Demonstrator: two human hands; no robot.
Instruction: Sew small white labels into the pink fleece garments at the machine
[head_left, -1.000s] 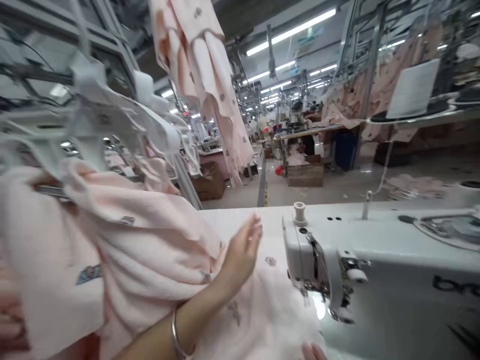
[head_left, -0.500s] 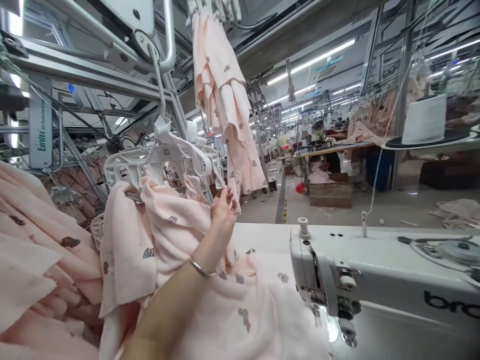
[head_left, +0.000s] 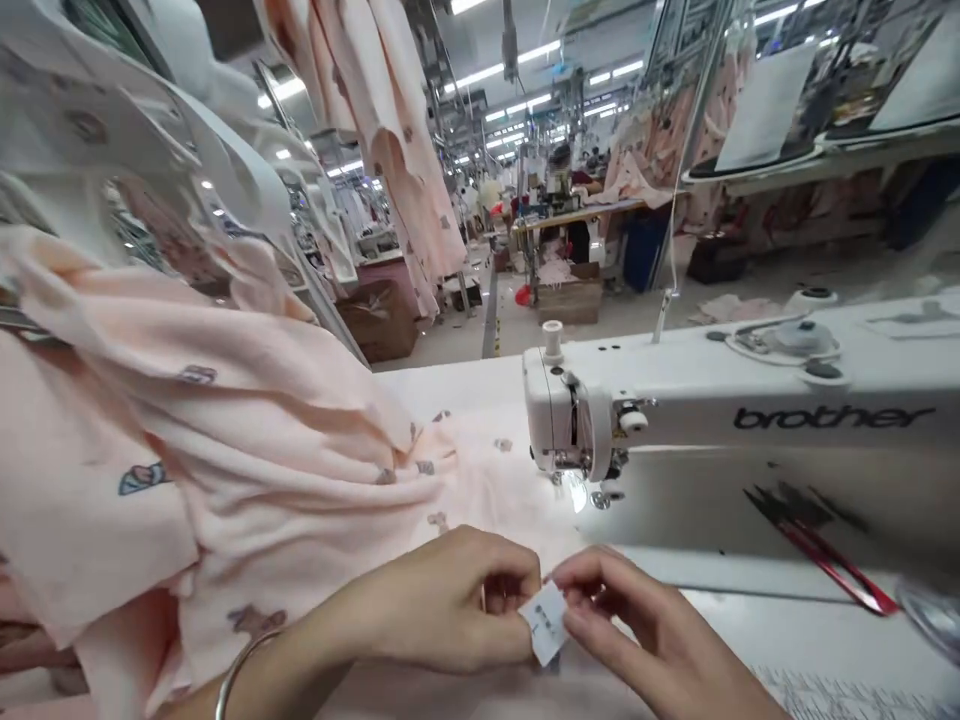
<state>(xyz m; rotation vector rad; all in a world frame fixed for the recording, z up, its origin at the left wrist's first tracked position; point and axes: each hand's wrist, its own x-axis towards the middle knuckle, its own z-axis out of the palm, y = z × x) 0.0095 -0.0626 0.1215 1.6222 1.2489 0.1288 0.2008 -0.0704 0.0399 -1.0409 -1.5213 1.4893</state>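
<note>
My left hand, with a silver bangle on its wrist, pinches a small white label bearing dark print. My right hand closes on the label's right edge with thumb and fingers. Both hands are just above pale pink fabric printed with small figures. That fabric spreads from the hanger at left across the table to beneath the sewing machine needle area. The white brother sewing machine stands behind my right hand.
Red-handled tweezers lie on the machine bed at right. White hangers crowd the upper left, and more pink garments hang behind them. Thread cones stand above the machine. A ruler scale marks the table's near right.
My left hand has come down from the hanging garments to the table front. My right hand has entered view, and the label now shows between both hands. The view has shifted right and down.
</note>
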